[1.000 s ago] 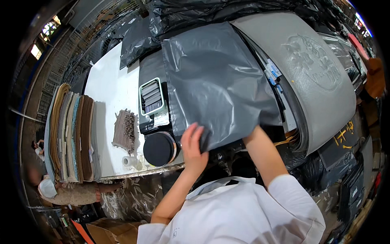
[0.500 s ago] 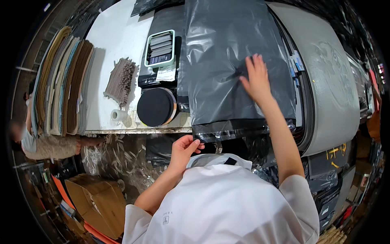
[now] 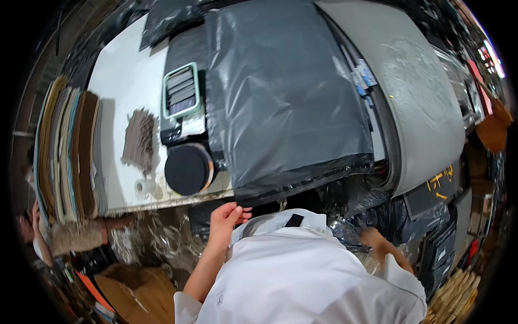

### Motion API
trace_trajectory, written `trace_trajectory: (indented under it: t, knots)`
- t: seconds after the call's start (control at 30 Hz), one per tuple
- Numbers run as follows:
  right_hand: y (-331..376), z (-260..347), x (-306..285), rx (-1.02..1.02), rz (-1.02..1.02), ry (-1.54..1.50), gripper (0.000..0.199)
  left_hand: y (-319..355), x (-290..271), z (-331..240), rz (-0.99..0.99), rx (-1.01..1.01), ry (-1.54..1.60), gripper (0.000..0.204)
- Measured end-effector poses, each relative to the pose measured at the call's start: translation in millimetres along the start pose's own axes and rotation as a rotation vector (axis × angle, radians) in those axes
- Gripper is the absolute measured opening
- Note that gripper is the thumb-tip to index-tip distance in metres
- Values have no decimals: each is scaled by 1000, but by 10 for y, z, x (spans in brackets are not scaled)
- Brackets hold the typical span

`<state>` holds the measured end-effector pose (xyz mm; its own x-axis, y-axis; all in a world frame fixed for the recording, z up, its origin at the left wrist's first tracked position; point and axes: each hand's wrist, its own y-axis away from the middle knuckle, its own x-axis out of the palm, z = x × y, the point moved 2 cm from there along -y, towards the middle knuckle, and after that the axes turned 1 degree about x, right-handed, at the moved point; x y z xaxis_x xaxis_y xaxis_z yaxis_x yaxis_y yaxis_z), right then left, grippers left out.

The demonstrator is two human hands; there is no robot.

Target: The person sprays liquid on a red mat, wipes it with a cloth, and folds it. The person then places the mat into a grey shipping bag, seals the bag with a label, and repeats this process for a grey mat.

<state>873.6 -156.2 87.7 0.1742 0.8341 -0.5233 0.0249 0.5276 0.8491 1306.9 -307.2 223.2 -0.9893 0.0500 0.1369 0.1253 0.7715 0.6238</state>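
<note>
A large dark grey plastic bag lies flat across the middle of the table, with a black band along its near edge. My left hand is by its near left corner, fingers pinched together; what they hold, if anything, I cannot make out. My right hand is low on the right, off the bag, beside crumpled clear plastic. Motion smears its fingers, so their shape does not show.
Left of the bag are a green-rimmed tray, a round black pad, a shaggy mat piece and a white roll. Upright mats stand far left; grey mats lie right. A person is at the left edge.
My right hand has left the bag's surface and dropped toward me, down to the right. My left hand stays pinched near the bag's corner. The whole view has tilted and shifted.
</note>
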Motion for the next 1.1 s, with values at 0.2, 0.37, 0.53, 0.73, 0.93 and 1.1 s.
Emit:
trace_trajectory:
  t: [0.2, 0.37, 0.53, 0.73, 0.93, 1.1]
  knots:
    - [425, -400, -1771, -54, -924, -381, 14, -667, -165, -727, -327, 720, -834, 51]
    - [282, 270, -3030, -665, -1174, 545, 34, -972, 89, -1066, 182, 1279, -1646, 64]
    - [303, 671, -3582, -64, -795, -263, 23, -1040, -343, -753, -71, 644, -526, 15]
    - [-45, 759, -3487, -103, -1322, -42, 32, -888, 28, -1086, -612, 773, -1164, 18]
    - [-65, 1810, -3014, -523, -1078, 194, 66, -1132, 805, -856, -128, 954, -1310, 63]
    - [-273, 1266, -3215, -115, -1122, -235, 79, -1277, 563, -888, 42, 897, -1075, 61]
